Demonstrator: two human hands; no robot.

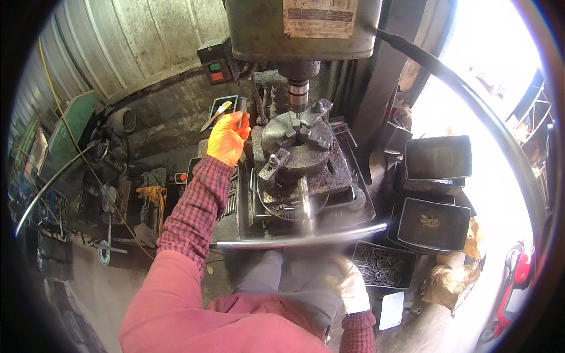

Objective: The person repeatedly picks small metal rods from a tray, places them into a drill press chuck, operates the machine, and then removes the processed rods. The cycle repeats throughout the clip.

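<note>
My left hand (228, 140), in an orange glove, is closed at the left side of the machine table. A short dark cylindrical piece (242, 104) stands up from its fingertips. To its right a grimy jawed chuck (297, 140) sits under the drill press spindle (298, 91). My right hand (348, 283), in a pale glove, is low in front of the machine and smeared by motion, so its fingers cannot be made out. Just above it a long shiny metal bar (265, 242) runs crosswise, its right part blurred. A stubby shaft (305, 203) joins it to the chuck's base.
A brush (218, 113) lies by a small tray behind my left hand. Dark bins (438, 157) stand at the right, above a tray of metal pins (382, 265). A red and green switch box (216, 70) hangs at the back. A thick hose (465, 97) arcs down the right.
</note>
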